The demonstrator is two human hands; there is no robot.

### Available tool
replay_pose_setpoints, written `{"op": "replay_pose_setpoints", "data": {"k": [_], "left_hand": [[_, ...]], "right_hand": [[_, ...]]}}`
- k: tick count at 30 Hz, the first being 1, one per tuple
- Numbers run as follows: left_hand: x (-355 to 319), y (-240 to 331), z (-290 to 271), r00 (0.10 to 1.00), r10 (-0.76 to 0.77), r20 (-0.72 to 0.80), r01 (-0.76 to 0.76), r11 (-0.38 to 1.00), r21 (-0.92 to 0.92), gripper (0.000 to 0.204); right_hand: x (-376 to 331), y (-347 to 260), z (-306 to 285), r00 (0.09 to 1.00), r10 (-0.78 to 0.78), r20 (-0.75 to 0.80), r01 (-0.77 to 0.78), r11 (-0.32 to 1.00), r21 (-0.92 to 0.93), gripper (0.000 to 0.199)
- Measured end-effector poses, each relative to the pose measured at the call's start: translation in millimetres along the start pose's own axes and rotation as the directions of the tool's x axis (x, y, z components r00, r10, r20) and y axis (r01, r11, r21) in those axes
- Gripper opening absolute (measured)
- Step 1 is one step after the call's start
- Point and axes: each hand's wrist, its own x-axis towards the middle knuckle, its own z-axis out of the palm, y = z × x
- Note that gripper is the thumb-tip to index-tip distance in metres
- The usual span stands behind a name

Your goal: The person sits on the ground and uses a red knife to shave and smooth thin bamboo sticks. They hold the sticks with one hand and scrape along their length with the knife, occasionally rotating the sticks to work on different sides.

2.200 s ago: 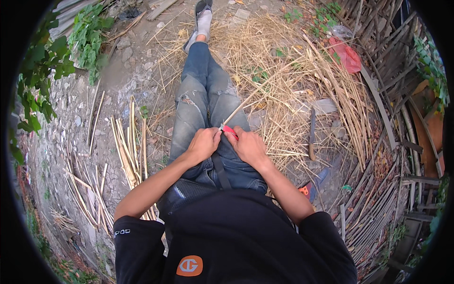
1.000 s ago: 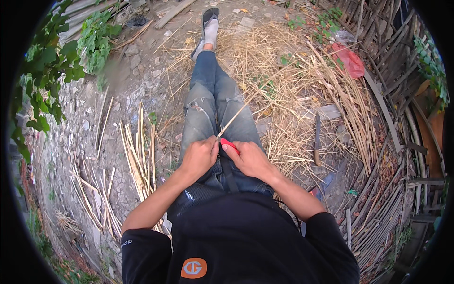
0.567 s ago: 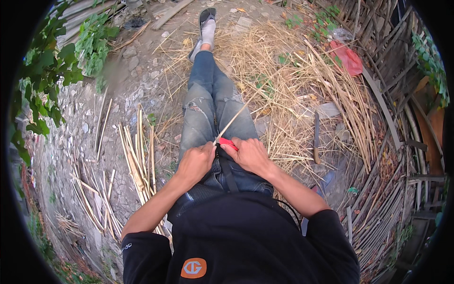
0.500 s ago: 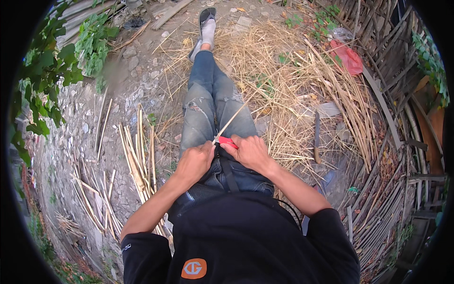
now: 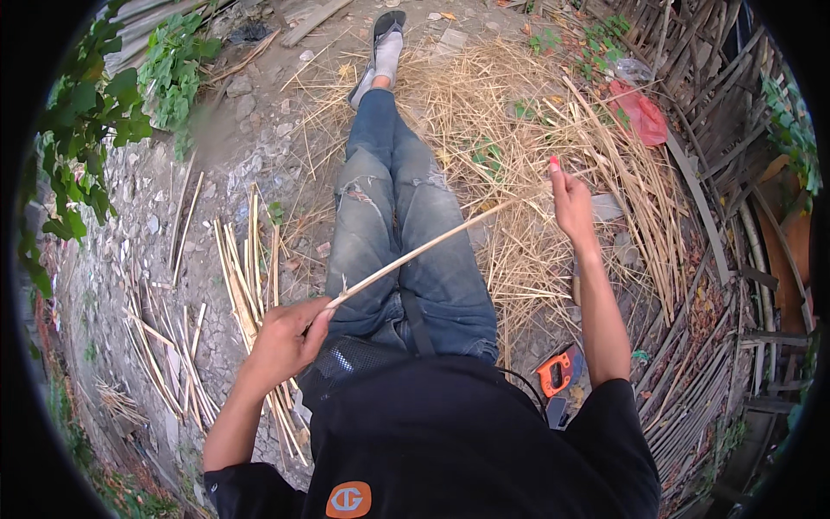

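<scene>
My left hand [image 5: 290, 342] is closed round the near end of a long, thin bamboo strip [image 5: 415, 253], which slants up to the right across my thighs. A small frayed splinter stands up from the strip just past my fingers. Farther out to the right, my right hand [image 5: 572, 208] is closed on a small red-handled knife [image 5: 554, 163]; only a red end shows above the thumb, and the fist hides most of it. The strip's far end fades into the straw left of this hand, and I see no contact between them.
Split bamboo strips [image 5: 251, 268] lie left of my legs. Straw-like shavings [image 5: 484, 95] cover the ground ahead and right. An orange-handled saw [image 5: 553, 374] rests by my right hip. A wooden knife handle [image 5: 577, 288] shows beside my right forearm. A red plastic bag [image 5: 640, 114] lies far right.
My hands were together over my lap, with the red knife against the strip. Now the right hand has swung far out and right with the knife; the left has drawn back with the strip.
</scene>
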Motion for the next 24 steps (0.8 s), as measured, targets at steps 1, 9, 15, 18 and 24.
{"op": "replay_pose_setpoints", "data": {"k": [1,9,15,18,24], "left_hand": [[5.6,-2.9,2.1,1.0,0.005,0.023,-0.006,1.0,0.028,0.016],[43.9,-6.5,33.3,0.937,0.292,-0.191,-0.254,0.946,0.201,0.02],[52.9,-4.1,33.7,0.905,0.394,-0.159,-0.336,0.893,0.301,0.024],[48.2,-2.6,29.9,0.919,0.37,-0.136,-0.323,0.904,0.279,0.023],[33.0,-28.4,26.0,0.957,0.274,-0.099,-0.238,0.931,0.275,0.022]], "right_hand": [[-14.1,-30.5,8.4,0.997,-0.036,0.069,0.032,0.998,0.058,0.059],[-113.4,-164.5,42.5,0.868,-0.427,0.254,0.384,0.901,0.203,0.033],[-83.4,-161.2,68.7,0.701,-0.68,0.214,0.628,0.731,0.267,0.027],[-70.8,-150.3,75.9,0.622,-0.748,0.232,0.672,0.662,0.332,0.025],[-54.0,-137.2,58.1,0.882,-0.466,0.065,0.351,0.744,0.569,0.016]]}}
